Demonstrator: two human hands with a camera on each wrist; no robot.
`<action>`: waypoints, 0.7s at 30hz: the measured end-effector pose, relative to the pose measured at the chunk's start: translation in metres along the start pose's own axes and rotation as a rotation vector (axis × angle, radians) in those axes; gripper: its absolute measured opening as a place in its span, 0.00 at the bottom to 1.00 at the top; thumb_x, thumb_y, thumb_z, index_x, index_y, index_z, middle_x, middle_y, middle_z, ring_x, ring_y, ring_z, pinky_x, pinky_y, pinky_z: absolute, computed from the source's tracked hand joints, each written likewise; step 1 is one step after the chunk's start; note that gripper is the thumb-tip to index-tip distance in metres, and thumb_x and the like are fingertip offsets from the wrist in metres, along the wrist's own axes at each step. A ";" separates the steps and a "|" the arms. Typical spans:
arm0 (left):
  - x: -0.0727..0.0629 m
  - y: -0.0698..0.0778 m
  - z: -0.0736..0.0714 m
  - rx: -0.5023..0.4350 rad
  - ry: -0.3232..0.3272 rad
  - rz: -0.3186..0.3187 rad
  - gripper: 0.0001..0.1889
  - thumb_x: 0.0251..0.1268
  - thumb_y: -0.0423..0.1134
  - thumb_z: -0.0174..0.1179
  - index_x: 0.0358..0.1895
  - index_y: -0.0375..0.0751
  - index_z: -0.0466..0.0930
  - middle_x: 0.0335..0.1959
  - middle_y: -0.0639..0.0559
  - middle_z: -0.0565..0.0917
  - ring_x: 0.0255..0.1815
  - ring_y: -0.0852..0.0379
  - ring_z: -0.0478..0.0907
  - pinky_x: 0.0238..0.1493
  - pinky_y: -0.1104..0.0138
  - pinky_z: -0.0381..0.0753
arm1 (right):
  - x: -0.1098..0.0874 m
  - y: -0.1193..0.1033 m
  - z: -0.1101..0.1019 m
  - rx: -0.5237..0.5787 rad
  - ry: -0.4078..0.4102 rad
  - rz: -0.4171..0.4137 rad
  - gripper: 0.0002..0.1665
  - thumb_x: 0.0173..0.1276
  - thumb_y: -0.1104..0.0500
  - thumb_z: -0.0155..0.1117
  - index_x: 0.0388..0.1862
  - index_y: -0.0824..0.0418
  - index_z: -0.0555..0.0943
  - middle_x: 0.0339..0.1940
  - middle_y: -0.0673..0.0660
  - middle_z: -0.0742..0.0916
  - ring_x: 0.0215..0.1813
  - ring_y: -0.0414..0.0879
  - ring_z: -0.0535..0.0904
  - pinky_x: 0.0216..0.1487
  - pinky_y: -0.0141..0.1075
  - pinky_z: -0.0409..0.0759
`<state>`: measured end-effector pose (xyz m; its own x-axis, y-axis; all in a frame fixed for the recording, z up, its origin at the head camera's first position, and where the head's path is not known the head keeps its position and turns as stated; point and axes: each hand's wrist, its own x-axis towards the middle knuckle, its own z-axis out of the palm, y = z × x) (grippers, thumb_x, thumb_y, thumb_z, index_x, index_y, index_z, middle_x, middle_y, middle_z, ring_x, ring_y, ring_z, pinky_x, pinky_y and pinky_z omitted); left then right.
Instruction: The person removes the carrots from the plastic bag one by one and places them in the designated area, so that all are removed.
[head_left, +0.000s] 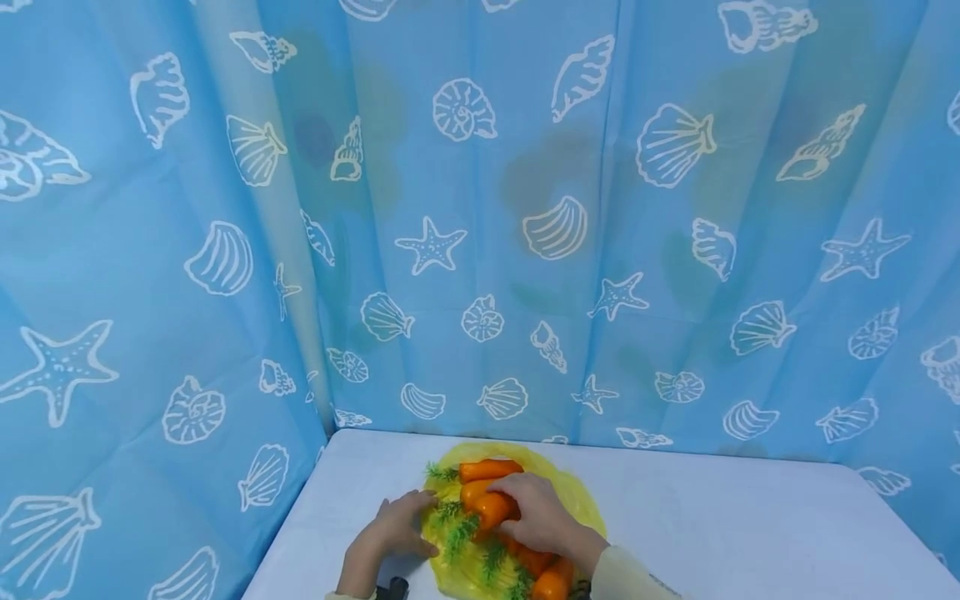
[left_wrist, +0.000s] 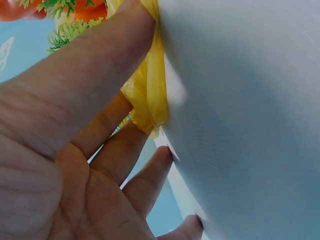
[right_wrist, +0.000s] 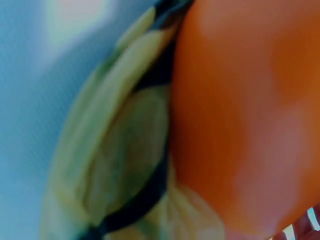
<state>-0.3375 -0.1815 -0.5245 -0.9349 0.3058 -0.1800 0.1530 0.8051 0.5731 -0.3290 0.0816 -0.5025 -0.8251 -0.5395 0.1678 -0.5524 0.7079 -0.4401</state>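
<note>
Surface/room: white tabletop (head_left: pixel 735 508), rounded far corners, set against blue curtain (head_left: pixel 517 275) at back and L side. Curtain printed w/ white shells and starfish, hung in vertical folds; faint darker patches show on the back panel. Dark item (head_left: pixel 396 588) at bottom edge of head view, near L wrist; partly cut off, can't ID.

Container: yellow plastic bag (head_left: pixel 588 504), spread on tabletop L of ctr. Several orange carrots (head_left: pixel 553 579) w/ feathery green tops (head_left: pixel 459 540) lie in a row across it, tops mostly toward L. Can't tell if any are under the plastic. Dark strip (right_wrist: pixel 137 204) runs along the bag edge beside an orange surface in R wrist view; that view blurred.

L hand (head_left: pixel 401 525): at L edge of bag, thumb and fingers spread apart. L wrist view: thumb in front of bag edge, fingertips touching plastic fr. other side; lower fingertips at tabletop. No firm grip seen.

R hand (head_left: pixel 543 512): over mid-row, fingers and thumb curled round a carrot (head_left: pixel 491 510), gripping it; adjacent carrots just above and below. Pale sleeve (head_left: pixel 630 575) at R wrist.
</note>
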 end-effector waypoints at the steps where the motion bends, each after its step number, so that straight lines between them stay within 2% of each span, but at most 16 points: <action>1: -0.001 0.000 0.001 -0.003 -0.004 0.000 0.35 0.45 0.40 0.79 0.61 0.40 0.78 0.68 0.39 0.74 0.72 0.31 0.63 0.71 0.28 0.44 | -0.001 0.000 0.001 0.001 -0.004 -0.002 0.26 0.61 0.52 0.73 0.59 0.50 0.81 0.56 0.46 0.85 0.59 0.50 0.79 0.63 0.53 0.77; 12: -0.005 0.005 -0.005 0.011 -0.001 0.032 0.35 0.46 0.40 0.78 0.62 0.38 0.77 0.68 0.37 0.74 0.72 0.30 0.63 0.70 0.27 0.46 | 0.001 -0.005 -0.002 0.018 -0.012 -0.001 0.28 0.62 0.51 0.72 0.61 0.51 0.79 0.60 0.46 0.84 0.62 0.49 0.78 0.65 0.53 0.76; 21: -0.007 0.004 -0.002 0.017 -0.004 0.040 0.35 0.46 0.40 0.78 0.62 0.38 0.77 0.68 0.37 0.74 0.71 0.30 0.64 0.70 0.27 0.46 | -0.003 -0.007 -0.002 0.032 -0.011 -0.005 0.29 0.63 0.50 0.71 0.63 0.53 0.78 0.59 0.47 0.84 0.61 0.49 0.78 0.64 0.52 0.77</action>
<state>-0.3311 -0.1817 -0.5197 -0.9268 0.3398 -0.1602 0.1956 0.8006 0.5663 -0.3230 0.0790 -0.4985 -0.8209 -0.5482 0.1600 -0.5523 0.6906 -0.4669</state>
